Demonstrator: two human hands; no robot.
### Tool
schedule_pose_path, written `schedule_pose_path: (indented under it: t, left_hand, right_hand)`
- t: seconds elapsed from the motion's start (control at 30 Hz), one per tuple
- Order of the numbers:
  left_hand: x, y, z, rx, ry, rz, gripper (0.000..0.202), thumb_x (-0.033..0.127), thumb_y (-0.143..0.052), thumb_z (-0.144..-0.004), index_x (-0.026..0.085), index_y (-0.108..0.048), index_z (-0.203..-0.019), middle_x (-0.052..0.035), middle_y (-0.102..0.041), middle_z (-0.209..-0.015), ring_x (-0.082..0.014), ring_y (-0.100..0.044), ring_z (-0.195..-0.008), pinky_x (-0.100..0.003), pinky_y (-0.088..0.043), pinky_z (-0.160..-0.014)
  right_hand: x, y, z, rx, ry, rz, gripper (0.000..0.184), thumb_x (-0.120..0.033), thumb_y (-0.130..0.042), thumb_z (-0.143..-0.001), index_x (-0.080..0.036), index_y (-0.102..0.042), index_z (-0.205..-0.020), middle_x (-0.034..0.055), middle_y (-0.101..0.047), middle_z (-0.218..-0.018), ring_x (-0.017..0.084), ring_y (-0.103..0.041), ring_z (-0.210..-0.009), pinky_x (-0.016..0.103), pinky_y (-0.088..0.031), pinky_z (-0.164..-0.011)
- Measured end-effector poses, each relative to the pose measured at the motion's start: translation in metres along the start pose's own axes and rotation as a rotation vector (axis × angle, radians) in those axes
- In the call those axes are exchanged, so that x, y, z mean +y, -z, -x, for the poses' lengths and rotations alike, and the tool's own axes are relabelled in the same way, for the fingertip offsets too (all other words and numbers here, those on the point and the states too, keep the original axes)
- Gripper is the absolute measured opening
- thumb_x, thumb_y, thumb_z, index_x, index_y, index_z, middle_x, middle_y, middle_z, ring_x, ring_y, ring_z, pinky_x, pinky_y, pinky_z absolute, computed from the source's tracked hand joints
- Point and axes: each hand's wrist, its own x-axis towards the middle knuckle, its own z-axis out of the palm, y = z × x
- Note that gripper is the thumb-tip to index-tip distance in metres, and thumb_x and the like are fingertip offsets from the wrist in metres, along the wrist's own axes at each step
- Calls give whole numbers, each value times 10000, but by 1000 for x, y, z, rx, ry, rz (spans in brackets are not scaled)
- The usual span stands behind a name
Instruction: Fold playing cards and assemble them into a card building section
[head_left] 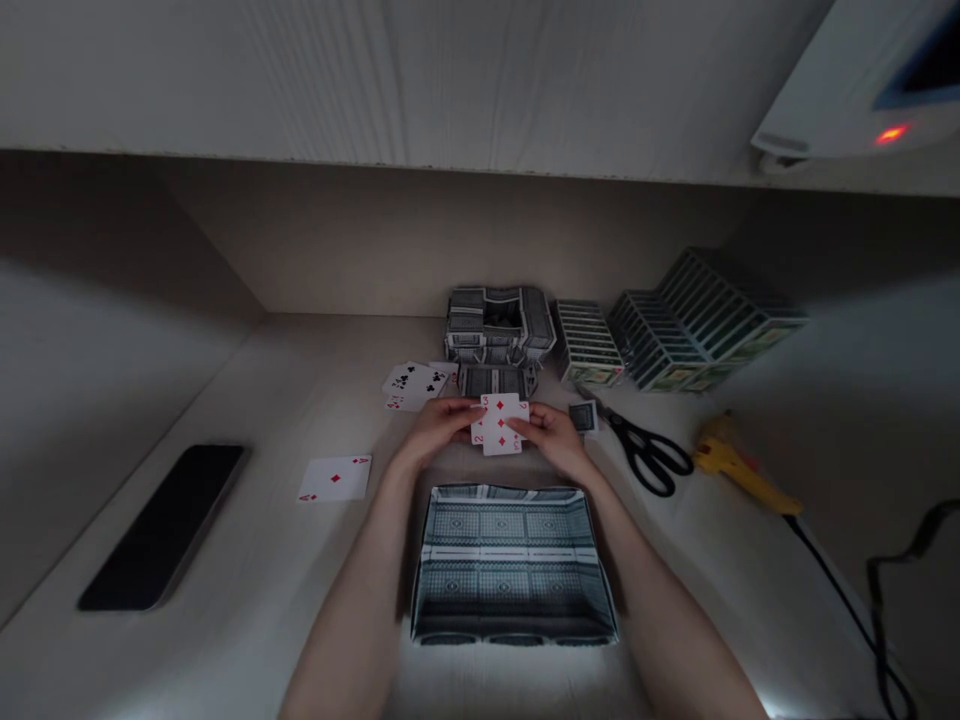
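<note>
My left hand (437, 432) and my right hand (559, 440) meet in front of me, each pinching playing cards (500, 430) between thumb and fingers. A three of diamonds faces me on top, and a two shows from behind it at the sides. Just below the hands, between my forearms, sits an open tray (514, 525) built from patterned card backs. An ace of diamonds (335, 479) lies face up left of my left hand. Behind that hand is a loose spread of face-up cards (415, 382).
Card-built structures (499, 350) stand behind the hands, with slatted card blocks (589, 340) to their right. Black scissors (649, 455), a small dark-patterned piece (583, 416) and a yellow glue gun (742, 472) with cord lie right. A phone (165, 530) lies left. A shelf (450, 90) overhangs.
</note>
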Motion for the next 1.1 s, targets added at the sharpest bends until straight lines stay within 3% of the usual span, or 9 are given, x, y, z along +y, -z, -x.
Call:
schedule_pose_path:
  t: [0.13,0.27,0.63,0.87,1.1]
  left_hand:
    - [0,6,4,-100,37,130,313,251,-698,-631,112,-645,-907,-88,-681,-869,-136,-626,-718,-297,-506,-718]
    - [-2,8,5,-89,58,179,271,157,-722,-595,114,-651,-853,-68,-677,-896,-104,-617,-730,-280,-495,-773]
    - [-2,5,6,-181,75,151,279,237,-718,-615,124,-660,-863,-70,-673,-907,-122,-611,-779,-299,-475,-802]
    - [-4,-5,-2,-111,32,71,329,272,-760,-517,120,-669,-793,-45,-680,-805,-133,-606,-735,-301,-460,-782]
    - [-5,-14,-5,45,-28,-22,295,286,-770,-458,120,-653,-672,18,-636,-631,-103,-573,-581,-258,-477,-641]
  right_hand:
    - [-1,0,0,16,12,-19,326,-368,-709,-571,-179,-631,-824,35,-704,-837,180,-646,-697,309,-522,-649]
    - [-1,0,1,13,13,-45,315,-354,-705,-581,-176,-634,-832,36,-701,-856,177,-645,-711,304,-517,-663]
    - [0,-2,1,38,0,-80,317,-361,-719,-555,-177,-630,-797,27,-706,-802,170,-644,-654,305,-521,-638]
    - [4,-4,0,78,36,-19,322,-398,-706,-555,-174,-637,-775,30,-704,-759,183,-642,-650,316,-520,-627]
    - [4,-3,0,84,50,-42,300,-380,-710,-548,-169,-637,-748,22,-702,-737,166,-631,-620,301,-514,-604]
